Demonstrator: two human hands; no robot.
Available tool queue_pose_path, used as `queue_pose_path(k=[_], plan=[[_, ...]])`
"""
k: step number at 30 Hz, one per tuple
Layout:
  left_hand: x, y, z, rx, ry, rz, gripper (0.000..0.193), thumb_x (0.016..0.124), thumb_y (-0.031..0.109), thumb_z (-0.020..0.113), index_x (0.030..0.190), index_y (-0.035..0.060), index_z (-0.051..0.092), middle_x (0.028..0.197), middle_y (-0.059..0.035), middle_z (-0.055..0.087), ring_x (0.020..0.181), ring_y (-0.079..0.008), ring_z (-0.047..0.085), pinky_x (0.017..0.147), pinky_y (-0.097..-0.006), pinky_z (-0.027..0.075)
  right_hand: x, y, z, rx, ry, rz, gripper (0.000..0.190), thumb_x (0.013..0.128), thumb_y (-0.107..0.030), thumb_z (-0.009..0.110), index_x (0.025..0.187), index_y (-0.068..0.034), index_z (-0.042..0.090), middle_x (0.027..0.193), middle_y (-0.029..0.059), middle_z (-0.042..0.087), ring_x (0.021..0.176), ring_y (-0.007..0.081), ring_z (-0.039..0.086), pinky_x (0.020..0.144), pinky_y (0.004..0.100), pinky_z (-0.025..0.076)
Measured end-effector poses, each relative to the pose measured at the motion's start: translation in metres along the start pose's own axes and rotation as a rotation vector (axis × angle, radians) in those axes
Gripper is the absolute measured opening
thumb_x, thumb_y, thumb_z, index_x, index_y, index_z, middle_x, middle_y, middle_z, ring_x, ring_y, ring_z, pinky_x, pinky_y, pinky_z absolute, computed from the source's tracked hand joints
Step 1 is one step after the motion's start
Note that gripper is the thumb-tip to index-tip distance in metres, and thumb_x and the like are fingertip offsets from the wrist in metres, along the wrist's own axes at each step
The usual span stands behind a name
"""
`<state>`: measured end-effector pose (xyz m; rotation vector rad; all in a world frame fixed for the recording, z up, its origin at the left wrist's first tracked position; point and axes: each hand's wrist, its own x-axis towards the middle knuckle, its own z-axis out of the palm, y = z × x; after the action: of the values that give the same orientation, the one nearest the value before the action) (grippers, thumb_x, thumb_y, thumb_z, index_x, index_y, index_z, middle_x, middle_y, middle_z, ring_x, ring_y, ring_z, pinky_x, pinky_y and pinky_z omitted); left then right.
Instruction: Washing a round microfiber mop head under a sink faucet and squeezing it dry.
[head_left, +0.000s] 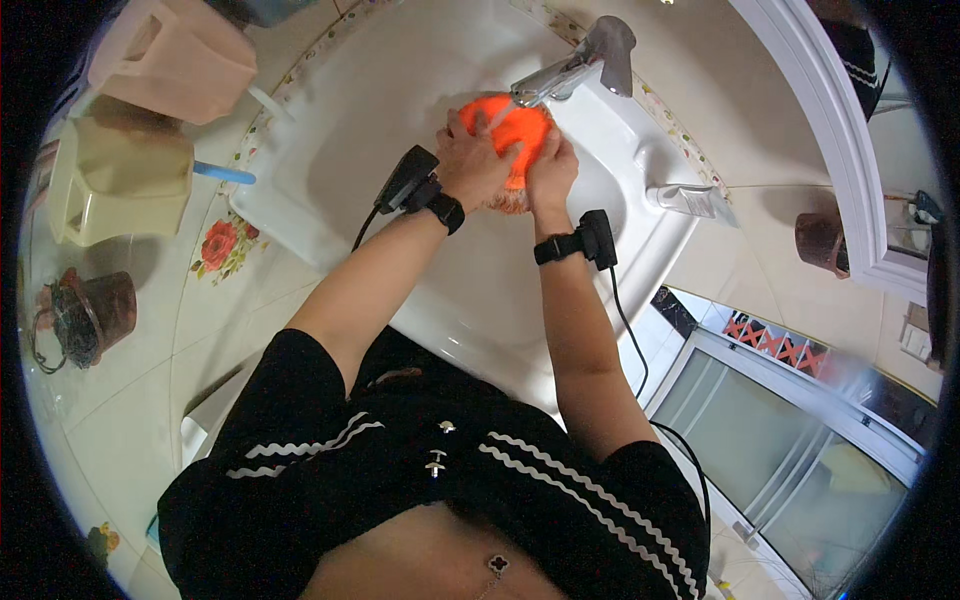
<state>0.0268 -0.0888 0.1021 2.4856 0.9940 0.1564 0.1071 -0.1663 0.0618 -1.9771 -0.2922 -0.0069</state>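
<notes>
My left hand (474, 166) and my right hand (553, 169) grip a bright orange item (523, 124) from both sides, over a white ceramic washbasin (352, 97). A pale, bristly fringe shows along the item's lower edge; whether it is a brush or something else, I cannot tell. Directly above it is the spout of a chrome faucet (577, 64), and a thin streak like running water drops onto the orange surface. The fingers partly hide the item. Black strapped devices with cables sit on my left wrist (448, 212) and right wrist (559, 247).
A squeeze tube (686, 199) lies on the basin's right ledge. On the left wall hang a pink plastic holder (187, 67), a yellow one (124, 180) and a brown basket (112, 304). A white-framed mirror (832, 112) and a frosted sliding door (750, 420) are at right.
</notes>
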Motion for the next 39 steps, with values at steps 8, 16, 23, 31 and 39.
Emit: queue_pose_path(k=[8,16,23,31,39], plan=[[0.041,-0.023,0.011,-0.22,0.063,-0.104,0.041,0.084,0.036,0.046,0.097,-0.0023,0.051,0.091,-0.0249,0.056,0.083,-0.0396,0.055,0.072,-0.0453,0.045,0.001,0.003,-0.009,-0.022,0.015,-0.012,0.038,0.089,-0.03,0.042,0.081,0.004,0.057,0.074,0.0236,0.059,0.068,0.0354,0.058,0.061,0.0418,0.043],[0.064,-0.043,0.019,-0.181,0.13,0.123,0.04,0.087,0.032,0.038,0.078,-0.0016,0.059,0.078,-0.0227,0.059,0.078,-0.0394,0.056,0.071,-0.0464,0.045,0.001,0.009,-0.033,-0.001,-0.123,0.103,0.036,0.087,-0.03,0.048,0.084,0.005,0.057,0.071,0.0194,0.06,0.066,0.0216,0.057,0.06,0.0341,0.044],[0.063,-0.067,0.034,-0.615,-0.174,0.098,0.055,0.062,0.036,0.07,0.103,0.0016,0.056,0.095,-0.0157,0.06,0.087,-0.0293,0.058,0.079,-0.037,0.044,0.009,0.019,-0.048,0.35,-0.692,0.263,0.034,0.084,-0.025,0.056,0.105,0.001,0.051,0.087,0.0035,0.058,0.078,0.0106,0.053,0.07,0.0256,0.043],[0.035,-0.049,0.003,-0.493,-0.016,0.216,0.055,0.065,0.04,0.068,0.105,0.0046,0.053,0.097,-0.0171,0.059,0.09,-0.0325,0.057,0.079,-0.0387,0.044,0.015,0.015,0.002,0.167,-0.436,-0.031,0.041,0.083,-0.024,0.056,0.11,0.002,0.041,0.094,0.0157,0.059,0.094,0.0231,0.055,0.082,0.0314,0.042],[0.019,-0.06,-0.013,-0.175,0.128,0.058,0.041,0.082,0.042,0.047,0.087,0.0023,0.058,0.078,-0.0184,0.06,0.076,-0.0358,0.058,0.069,-0.0438,0.045,0.009,-0.013,0.013,-0.366,-0.588,-0.074,0.051,0.089,-0.04,0.036,0.076,0.004,0.059,0.081,0.0278,0.057,0.078,0.0364,0.057,0.068,0.042,0.044]])
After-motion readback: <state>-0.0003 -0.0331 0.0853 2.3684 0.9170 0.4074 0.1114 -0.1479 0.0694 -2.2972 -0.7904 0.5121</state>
